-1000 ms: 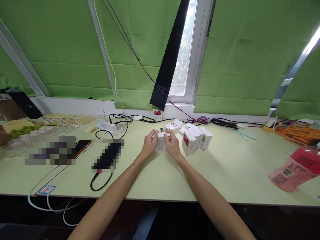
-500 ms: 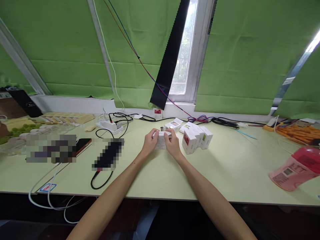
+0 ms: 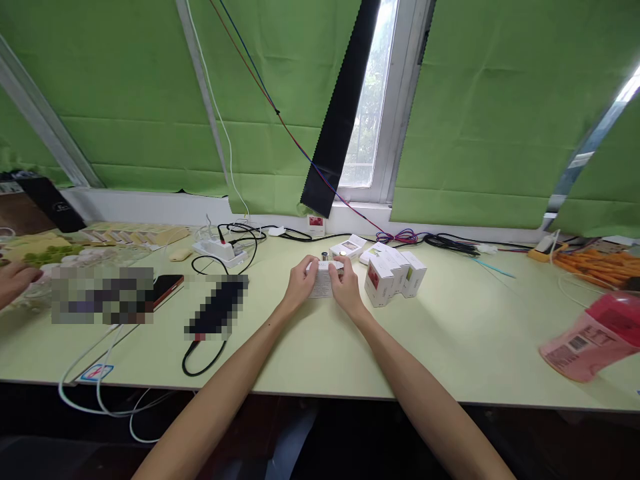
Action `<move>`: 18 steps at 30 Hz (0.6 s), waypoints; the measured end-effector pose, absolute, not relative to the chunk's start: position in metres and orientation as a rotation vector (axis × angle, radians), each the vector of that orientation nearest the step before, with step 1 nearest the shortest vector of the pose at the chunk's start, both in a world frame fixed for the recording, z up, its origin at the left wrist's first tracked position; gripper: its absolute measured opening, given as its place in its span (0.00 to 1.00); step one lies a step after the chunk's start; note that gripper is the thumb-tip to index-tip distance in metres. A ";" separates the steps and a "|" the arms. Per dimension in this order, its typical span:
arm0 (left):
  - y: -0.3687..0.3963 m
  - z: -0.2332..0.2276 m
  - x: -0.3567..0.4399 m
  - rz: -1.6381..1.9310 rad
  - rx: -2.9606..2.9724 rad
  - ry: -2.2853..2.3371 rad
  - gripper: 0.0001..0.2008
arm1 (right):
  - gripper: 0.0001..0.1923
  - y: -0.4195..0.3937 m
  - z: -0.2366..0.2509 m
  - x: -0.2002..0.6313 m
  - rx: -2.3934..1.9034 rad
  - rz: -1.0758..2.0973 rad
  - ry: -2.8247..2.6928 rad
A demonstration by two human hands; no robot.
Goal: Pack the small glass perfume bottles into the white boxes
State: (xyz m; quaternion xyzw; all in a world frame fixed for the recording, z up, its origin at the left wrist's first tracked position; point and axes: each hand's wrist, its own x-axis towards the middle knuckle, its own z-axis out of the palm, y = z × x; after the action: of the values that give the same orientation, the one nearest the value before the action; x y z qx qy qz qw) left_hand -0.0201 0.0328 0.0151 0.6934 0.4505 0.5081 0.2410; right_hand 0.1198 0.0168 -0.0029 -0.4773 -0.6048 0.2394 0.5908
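Between my two hands, at the middle of the table, is a small white printed box (image 3: 321, 288). My left hand (image 3: 301, 281) is closed on its left side, thumb at the top edge. On the opposite side my right hand (image 3: 345, 283) grips it the same way. Just behind the box show a small metal cylinder (image 3: 325, 256) and a round gold-coloured top (image 3: 343, 254), partly hidden. To the right of my right hand, several white boxes stand close together, the front box (image 3: 379, 283) bearing a red picture. Another white box (image 3: 349, 246) lies behind my hands.
On the left are a power strip (image 3: 220, 252), a blurred-out dark device (image 3: 219, 308) on a black cable, and a phone (image 3: 167, 288). Another person's hand (image 3: 17, 280) is at the far left. A pink container (image 3: 590, 337) and orange pieces (image 3: 597, 269) sit at right.
My hands stay on the box with only slight finger movement. The other person's hand has come further into view at the far left.
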 end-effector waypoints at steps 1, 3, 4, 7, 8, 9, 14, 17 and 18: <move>0.033 0.015 -0.020 1.387 1.898 1.232 0.17 | 0.20 0.017 -0.003 0.120 -1.113 0.558 -1.407; 0.033 0.015 -0.021 1.381 1.895 1.232 0.17 | 0.20 0.016 -0.003 0.120 -1.118 0.558 -1.404; 0.033 0.015 -0.021 1.379 1.893 1.233 0.17 | 0.20 0.016 -0.003 0.120 -1.118 0.558 -1.403; 0.034 0.015 -0.021 1.378 1.895 1.237 0.17 | 0.20 0.017 -0.003 0.120 -1.116 0.559 -1.408; 0.034 0.015 -0.020 1.379 1.897 1.238 0.17 | 0.20 0.017 -0.003 0.120 -1.116 0.561 -1.409; 0.034 0.015 -0.020 1.380 1.900 1.239 0.17 | 0.19 0.017 -0.003 0.120 -1.116 0.563 -1.411; 0.034 0.016 -0.020 1.374 1.907 1.243 0.17 | 0.19 0.017 -0.003 0.121 -1.119 0.555 -1.414; 0.033 0.017 -0.019 1.366 1.903 1.251 0.17 | 0.19 0.017 -0.003 0.121 -1.122 0.550 -1.418; 0.032 0.018 -0.019 1.364 1.903 1.251 0.17 | 0.19 0.017 -0.003 0.121 -1.122 0.550 -1.420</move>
State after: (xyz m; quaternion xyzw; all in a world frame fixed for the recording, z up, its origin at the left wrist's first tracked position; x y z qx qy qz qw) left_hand -0.0194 0.0325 0.0178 0.6958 0.4575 0.4986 0.2409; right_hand 0.1209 0.0171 -0.0029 -0.4809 -0.6088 0.2357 0.5853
